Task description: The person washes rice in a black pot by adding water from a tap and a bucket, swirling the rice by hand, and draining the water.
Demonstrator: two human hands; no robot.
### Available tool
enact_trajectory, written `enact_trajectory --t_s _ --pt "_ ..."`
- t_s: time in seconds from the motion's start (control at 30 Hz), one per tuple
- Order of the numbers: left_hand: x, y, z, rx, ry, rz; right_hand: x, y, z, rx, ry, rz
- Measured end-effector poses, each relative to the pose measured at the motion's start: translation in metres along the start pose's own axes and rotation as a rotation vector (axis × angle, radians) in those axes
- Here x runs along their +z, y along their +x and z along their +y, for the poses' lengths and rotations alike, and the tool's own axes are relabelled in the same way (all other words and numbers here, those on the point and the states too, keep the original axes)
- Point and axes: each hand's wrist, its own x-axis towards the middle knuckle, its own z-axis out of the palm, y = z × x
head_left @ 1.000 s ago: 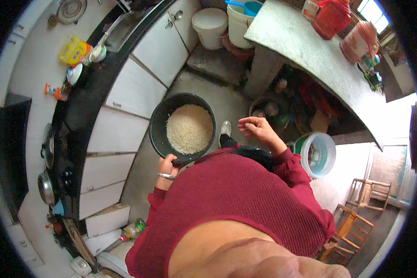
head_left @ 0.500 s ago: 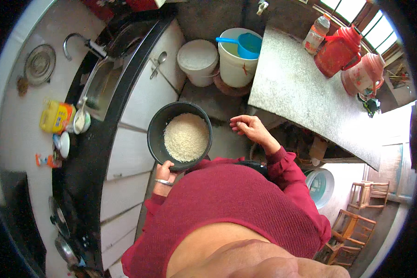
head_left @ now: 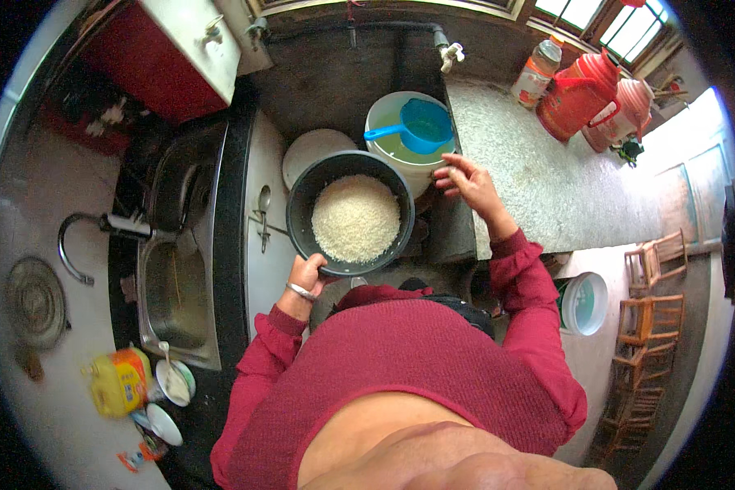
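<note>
rice sits in a black tub, left hand pinching its rim, right hand loosely spread near a bucket.

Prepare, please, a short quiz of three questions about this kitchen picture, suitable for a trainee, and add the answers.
1. Which grip holds the rim of the dark basin?
2. True or false: the white rice in it lies uncovered.
3. Fill in: a blue ____ is in the white bucket.

Key:
1. The left grip.
2. True.
3. Dipper.
</note>
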Motion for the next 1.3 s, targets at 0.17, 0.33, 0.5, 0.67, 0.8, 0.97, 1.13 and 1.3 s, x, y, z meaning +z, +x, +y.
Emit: enact_trajectory --t_s 0.17,0.33,0.5,0.67,0.8,0.97,1.13,1.3 --pt "0.057 0.05 0.058 -0.052 0.044 -0.106 -0.037 0.074 -0.045 -0.109 -0.097 0.192" --pt "0.101 0.099 0.083 -0.136 0.088 -0.19 -0.073 0.147 -0.073 -0.106 -0.147 0.391" --pt "0.157 0.142 0.108 -0.202 0.114 -0.112 -0.092 0.2 -0.102 -0.024 -0.267 0.478" --pt "0.194 0.186 0.105 -0.216 0.101 -0.127 -0.107 0.237 -0.095 -0.125 -0.431 0.474" --pt "0.221 0.208 0.106 -0.209 0.138 -0.037 -0.136 0.262 -0.073 -0.324 -0.787 0.536" --pt "0.241 0.221 0.112 -0.163 0.148 -0.078 -0.129 0.251 -0.089 -0.279 -0.972 0.601" --pt "0.249 0.242 0.11 -0.142 0.156 -0.077 -0.147 0.247 -0.096 -0.179 -1.003 0.563" --pt "0.259 0.242 0.116 -0.166 0.179 -0.059 -0.162 0.254 -0.097 -0.23 -1.047 0.515"
